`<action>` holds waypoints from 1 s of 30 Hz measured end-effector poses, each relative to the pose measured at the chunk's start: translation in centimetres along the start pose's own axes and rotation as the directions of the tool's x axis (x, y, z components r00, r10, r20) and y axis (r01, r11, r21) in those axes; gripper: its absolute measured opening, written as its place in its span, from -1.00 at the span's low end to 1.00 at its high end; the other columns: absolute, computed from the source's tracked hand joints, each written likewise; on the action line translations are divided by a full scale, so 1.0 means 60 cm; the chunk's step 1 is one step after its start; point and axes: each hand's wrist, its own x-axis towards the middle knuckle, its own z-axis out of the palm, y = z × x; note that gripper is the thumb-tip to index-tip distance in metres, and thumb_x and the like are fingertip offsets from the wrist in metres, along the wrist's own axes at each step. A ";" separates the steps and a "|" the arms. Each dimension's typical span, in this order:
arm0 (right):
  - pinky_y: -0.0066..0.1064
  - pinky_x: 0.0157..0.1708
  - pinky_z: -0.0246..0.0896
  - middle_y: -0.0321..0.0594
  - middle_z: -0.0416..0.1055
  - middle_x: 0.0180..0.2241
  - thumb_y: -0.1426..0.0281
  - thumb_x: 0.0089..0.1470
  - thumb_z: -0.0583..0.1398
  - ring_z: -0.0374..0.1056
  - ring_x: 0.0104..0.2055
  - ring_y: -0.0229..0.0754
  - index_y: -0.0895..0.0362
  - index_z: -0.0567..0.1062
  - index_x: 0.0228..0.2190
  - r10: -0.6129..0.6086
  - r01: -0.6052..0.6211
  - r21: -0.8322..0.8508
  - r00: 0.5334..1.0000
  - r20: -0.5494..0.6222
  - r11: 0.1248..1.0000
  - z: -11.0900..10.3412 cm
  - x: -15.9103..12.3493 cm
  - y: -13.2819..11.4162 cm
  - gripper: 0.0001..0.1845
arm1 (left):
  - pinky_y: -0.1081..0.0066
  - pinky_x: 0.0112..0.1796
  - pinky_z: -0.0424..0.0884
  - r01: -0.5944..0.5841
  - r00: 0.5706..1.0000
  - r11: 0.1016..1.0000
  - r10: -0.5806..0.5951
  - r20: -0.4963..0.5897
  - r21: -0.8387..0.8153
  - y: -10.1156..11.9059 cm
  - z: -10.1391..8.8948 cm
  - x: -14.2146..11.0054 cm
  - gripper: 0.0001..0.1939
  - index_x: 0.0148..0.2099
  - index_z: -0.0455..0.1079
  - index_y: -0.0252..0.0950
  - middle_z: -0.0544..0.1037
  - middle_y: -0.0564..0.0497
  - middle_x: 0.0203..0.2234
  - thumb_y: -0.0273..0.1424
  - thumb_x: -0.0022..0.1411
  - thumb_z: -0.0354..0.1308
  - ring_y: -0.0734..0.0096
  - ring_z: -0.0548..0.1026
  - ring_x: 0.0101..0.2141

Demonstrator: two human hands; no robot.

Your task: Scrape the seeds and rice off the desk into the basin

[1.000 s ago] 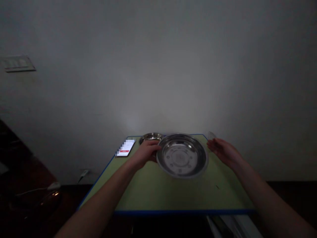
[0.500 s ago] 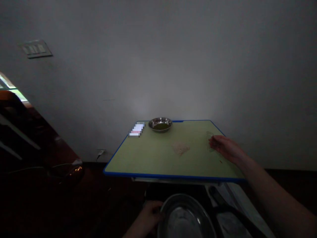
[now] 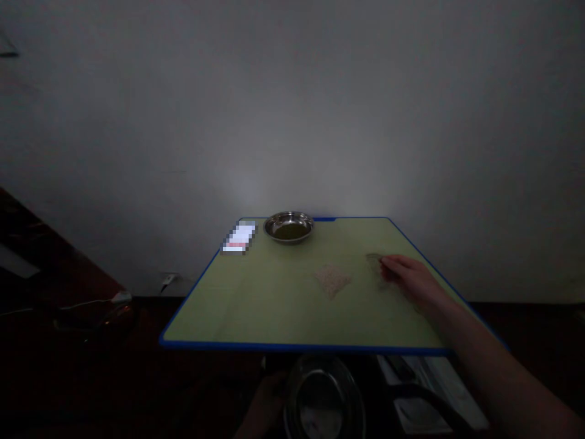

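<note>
Hands were well apart. Left hand [image 3: 267, 396] was low, below the table's near edge, clamped on the left rim of a steel basin [image 3: 322, 366]; finger detail was lost in shadow, and the basin's lower edge was cut off by the bottom of the view. Right hand [image 3: 414, 280] was over the right part of the table [image 3: 256, 305], thumb and fingertips pinched on a clear piece [image 3: 373, 258] (see-through and blurred, couldn't tell its full outline). Whether that piece touched the tabletop: couldn't tell. Just left of it, a pale grainy pile [image 3: 333, 280] lay on the table. Farther back, a metal bowl [image 3: 289, 241] stood upright near the far edge, with green contents [image 3: 291, 231] too small to identify. Just left of the bowl, a phone [image 3: 240, 236], screen pixelated. Below right, pale items [image 3: 457, 384] sat behind a dark curved object [image 3: 429, 395], too dim to name. Out left, a white plug [image 3: 169, 279] at the wall [image 3: 320, 122]; upper-left fitting [image 3: 7, 49] was mostly cropped.
</note>
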 end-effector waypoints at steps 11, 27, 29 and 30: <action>-0.39 -0.52 0.15 -0.29 0.37 -0.63 0.14 -0.24 0.28 0.23 -0.58 -0.28 0.19 0.55 -0.49 -0.077 0.117 -0.376 0.990 0.118 0.919 0.052 0.036 -0.028 -0.65 | 0.16 0.00 0.34 -0.093 0.995 0.993 0.096 0.036 -0.076 0.045 -0.018 -0.022 -0.55 -0.09 0.55 -0.26 0.62 -0.06 -0.17 -0.18 -0.03 0.23 -0.01 0.48 -0.05; -0.39 -0.50 0.12 -0.23 0.45 -0.55 0.15 -0.19 0.24 0.26 -0.53 -0.23 0.18 0.56 -0.48 -0.085 0.141 -0.449 0.986 0.144 0.882 0.056 0.042 -0.011 -0.66 | 0.11 -0.02 0.35 -0.083 0.996 0.996 0.081 -0.036 -0.043 0.027 -0.024 0.003 -0.60 -0.19 0.58 -0.28 0.63 -0.09 -0.20 -0.17 -0.05 0.23 -0.05 0.51 -0.09; -0.40 -0.51 0.11 -0.24 0.44 -0.56 0.16 -0.17 0.23 0.25 -0.54 -0.24 0.18 0.56 -0.48 -0.079 0.140 -0.452 0.985 0.151 0.881 0.054 0.042 -0.007 -0.68 | 0.14 -0.02 0.36 -0.089 0.996 0.994 0.090 0.013 -0.058 0.017 -0.015 -0.001 -0.60 -0.16 0.58 -0.28 0.63 -0.07 -0.21 -0.17 -0.01 0.20 -0.02 0.50 -0.09; -0.40 -0.51 0.11 -0.24 0.44 -0.56 0.16 -0.16 0.23 0.25 -0.54 -0.24 0.18 0.55 -0.48 -0.074 0.135 -0.450 0.986 0.151 0.882 0.052 0.042 -0.005 -0.68 | 0.16 -0.04 0.37 -0.086 0.996 0.994 0.088 0.024 -0.064 0.015 -0.011 -0.004 -0.59 -0.16 0.58 -0.30 0.63 -0.06 -0.22 -0.17 0.00 0.20 -0.02 0.51 -0.09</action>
